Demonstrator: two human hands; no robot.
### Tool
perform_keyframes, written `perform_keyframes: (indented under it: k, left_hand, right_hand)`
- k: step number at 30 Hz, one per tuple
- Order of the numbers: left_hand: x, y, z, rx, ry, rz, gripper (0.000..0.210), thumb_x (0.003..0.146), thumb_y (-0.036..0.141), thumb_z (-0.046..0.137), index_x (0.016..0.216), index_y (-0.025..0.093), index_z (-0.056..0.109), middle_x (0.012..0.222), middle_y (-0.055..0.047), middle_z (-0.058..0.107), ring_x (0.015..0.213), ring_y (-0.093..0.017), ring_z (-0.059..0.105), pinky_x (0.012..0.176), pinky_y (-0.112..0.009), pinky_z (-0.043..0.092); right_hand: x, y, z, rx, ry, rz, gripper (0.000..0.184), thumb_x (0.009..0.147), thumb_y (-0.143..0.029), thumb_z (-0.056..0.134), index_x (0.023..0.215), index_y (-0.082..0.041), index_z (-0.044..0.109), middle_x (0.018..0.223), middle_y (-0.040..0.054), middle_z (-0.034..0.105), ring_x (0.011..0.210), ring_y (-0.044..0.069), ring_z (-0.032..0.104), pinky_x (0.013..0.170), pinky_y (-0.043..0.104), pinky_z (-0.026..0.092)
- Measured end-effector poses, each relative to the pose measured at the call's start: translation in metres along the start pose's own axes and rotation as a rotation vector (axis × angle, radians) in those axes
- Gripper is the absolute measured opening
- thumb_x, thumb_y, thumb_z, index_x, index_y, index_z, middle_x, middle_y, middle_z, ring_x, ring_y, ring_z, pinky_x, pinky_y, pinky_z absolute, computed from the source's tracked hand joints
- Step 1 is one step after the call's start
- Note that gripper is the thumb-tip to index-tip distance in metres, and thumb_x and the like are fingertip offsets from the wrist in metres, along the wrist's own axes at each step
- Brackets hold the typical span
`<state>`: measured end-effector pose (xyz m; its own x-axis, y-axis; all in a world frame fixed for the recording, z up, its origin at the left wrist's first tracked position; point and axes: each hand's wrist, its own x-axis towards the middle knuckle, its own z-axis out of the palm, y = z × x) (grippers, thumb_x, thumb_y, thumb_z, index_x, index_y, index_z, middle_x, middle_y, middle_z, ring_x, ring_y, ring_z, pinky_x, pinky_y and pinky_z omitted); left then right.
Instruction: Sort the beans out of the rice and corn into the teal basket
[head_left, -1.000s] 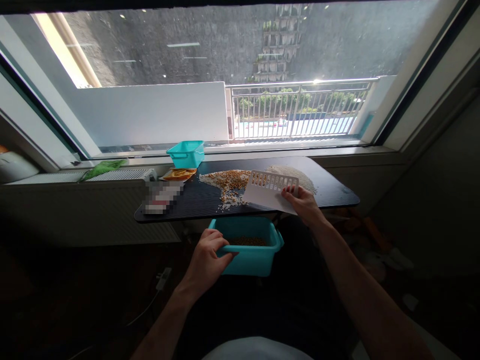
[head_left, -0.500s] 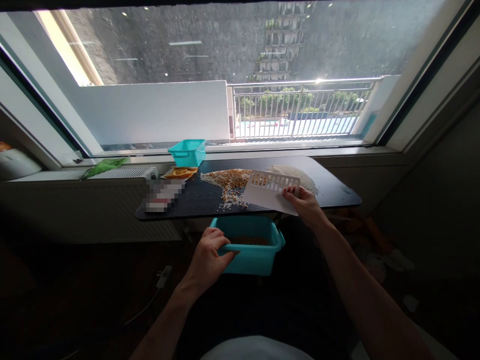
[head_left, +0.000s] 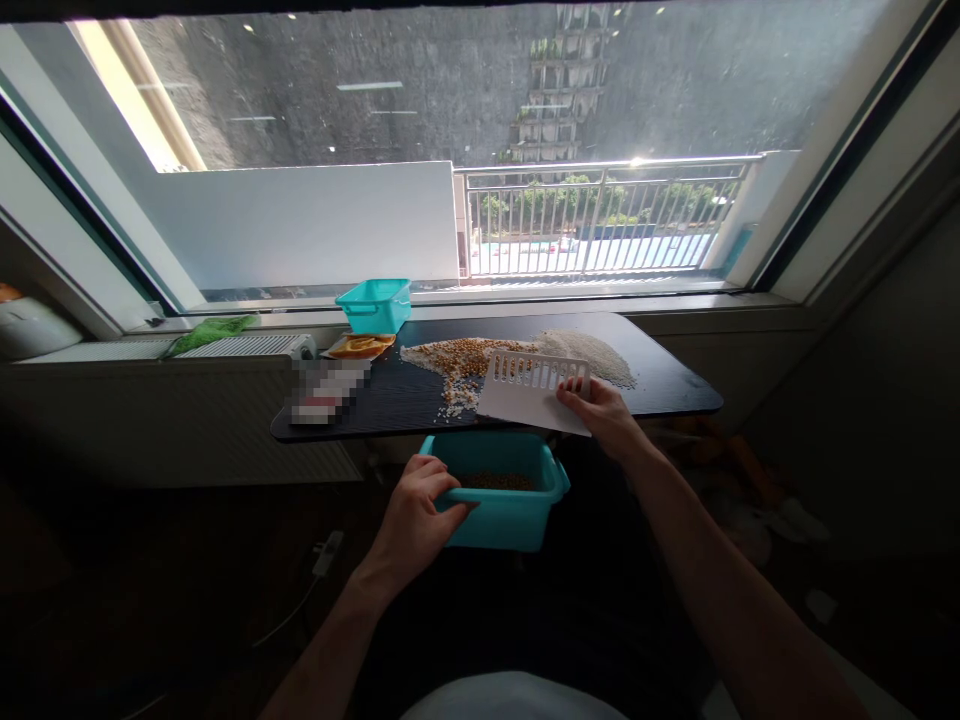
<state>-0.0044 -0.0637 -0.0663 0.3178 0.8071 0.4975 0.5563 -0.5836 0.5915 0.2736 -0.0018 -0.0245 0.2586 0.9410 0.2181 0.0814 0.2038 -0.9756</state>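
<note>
My left hand (head_left: pixel 424 500) grips the near left rim of a turquoise plastic bin (head_left: pixel 499 520), which sits below the table's front edge with brown grains (head_left: pixel 495 481) in its bottom. Between the thumb and fingers of my right hand (head_left: pixel 600 405) is a flat white slotted scoop (head_left: pixel 521 402), its row of slots pointing away from me. The scoop is over the front of the table, at the right end of a heap of orange corn kernels mixed with white grains (head_left: pixel 457 358). Behind it, a pile of white rice-like grains (head_left: pixel 589 352) spreads to the right.
On the dark table (head_left: pixel 667 385) stand a second turquoise bin (head_left: pixel 377 308) at the back left, an orange-and-white packet (head_left: pixel 361 346) and a blurred-out flat item (head_left: pixel 330 392). A green cloth (head_left: pixel 214 334) lies on the radiator (head_left: pixel 187 420). A cable with a white plug (head_left: pixel 327 553) hangs lower left.
My right hand has moved the slotted scoop slightly left and toward me, with its slotted edge lower. My left hand and the bin have stayed in place.
</note>
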Motion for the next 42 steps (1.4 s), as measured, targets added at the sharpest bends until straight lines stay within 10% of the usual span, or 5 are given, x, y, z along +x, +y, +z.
perform_keyframes:
  k: [42]
  left_hand:
    - [-0.002,-0.005,-0.003,0.011,0.008,-0.011,0.010,0.075,0.015,0.072,0.067,0.021,0.068,0.077,-0.004,0.066,0.094,-0.026,0.057,0.083,-0.040,0.053]
  right_hand:
    - [0.025,0.000,0.024,-0.101,0.021,-0.075,0.041,0.056,-0.057,0.077,0.067,-0.021,0.060,0.065,-0.0005,0.059,0.064,0.017,0.055,0.061,0.031,0.046]
